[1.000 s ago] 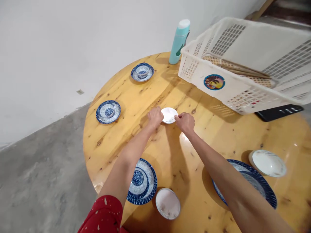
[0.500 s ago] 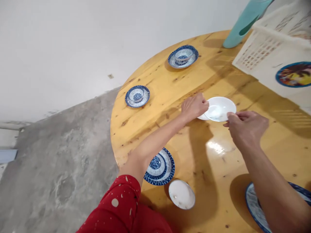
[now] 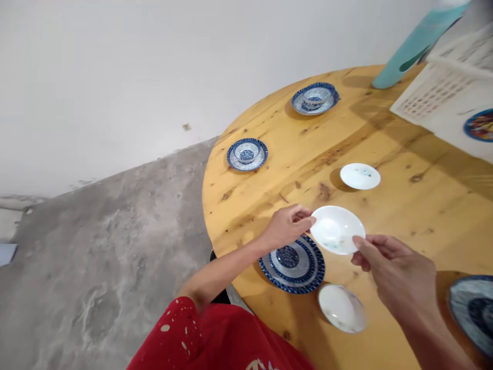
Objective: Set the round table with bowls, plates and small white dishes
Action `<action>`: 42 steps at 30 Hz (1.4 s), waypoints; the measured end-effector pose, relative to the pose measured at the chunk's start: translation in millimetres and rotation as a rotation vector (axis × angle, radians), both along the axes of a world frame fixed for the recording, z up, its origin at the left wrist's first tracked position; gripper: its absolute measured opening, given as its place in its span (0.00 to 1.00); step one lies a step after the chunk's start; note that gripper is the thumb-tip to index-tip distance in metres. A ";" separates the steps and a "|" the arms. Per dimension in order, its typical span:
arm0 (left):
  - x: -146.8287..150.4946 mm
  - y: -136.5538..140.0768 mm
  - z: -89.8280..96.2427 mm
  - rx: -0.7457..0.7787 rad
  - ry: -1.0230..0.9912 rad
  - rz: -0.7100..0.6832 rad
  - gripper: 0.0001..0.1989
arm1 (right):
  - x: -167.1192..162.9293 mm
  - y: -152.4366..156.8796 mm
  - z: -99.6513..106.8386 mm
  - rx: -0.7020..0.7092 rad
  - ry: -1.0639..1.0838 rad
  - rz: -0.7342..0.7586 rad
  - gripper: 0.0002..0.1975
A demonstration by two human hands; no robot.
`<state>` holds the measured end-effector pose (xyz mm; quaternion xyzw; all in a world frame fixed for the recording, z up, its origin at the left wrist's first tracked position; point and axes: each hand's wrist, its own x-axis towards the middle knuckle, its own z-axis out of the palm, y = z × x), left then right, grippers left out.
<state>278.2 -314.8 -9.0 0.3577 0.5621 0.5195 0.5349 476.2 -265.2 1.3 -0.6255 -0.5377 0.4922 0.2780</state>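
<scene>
I pinch the white saucer point(image 3: 336, 229) between my left hand point(image 3: 287, 226) and right hand point(image 3: 396, 275), above the blue plate point(image 3: 292, 263), and I'd keep it level, rim-gripped, clear of the surface point(image 3: 404, 216).

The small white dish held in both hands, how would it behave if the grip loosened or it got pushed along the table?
The small white glazed dish looks rigid and probably light, pinched by fingers alone. Its glossy surface could be slippery. It appears ceramic, so likely breakable if dropped on the round wooden table.
</scene>
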 end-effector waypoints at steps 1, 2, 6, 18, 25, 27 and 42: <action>-11.1 -21.5 3.0 -0.008 -0.027 -0.008 0.08 | -10.1 -21.8 1.9 -0.039 0.020 -0.009 0.23; -23.5 -43.2 5.1 -0.019 -0.051 -0.014 0.08 | -21.6 -44.1 2.2 -0.075 0.041 -0.027 0.24; -82.9 -125.3 3.2 -0.076 -0.093 -0.036 0.09 | -82.6 -129.5 -9.7 -0.133 0.053 -0.079 0.25; -229.4 -209.2 -32.2 -0.110 0.113 0.007 0.14 | -248.1 -228.6 -46.1 -0.252 0.200 -0.153 0.24; -265.6 -148.0 -55.2 -0.109 0.218 -0.035 0.15 | -284.8 -187.4 -69.7 -0.180 0.156 -0.195 0.18; -274.3 -121.3 -62.7 -0.107 0.232 -0.068 0.14 | -296.3 -170.1 -80.6 -0.171 0.175 -0.259 0.17; -288.2 12.5 -87.9 -0.329 0.193 -0.321 0.08 | -340.3 -73.4 -107.0 -0.161 0.200 -0.682 0.09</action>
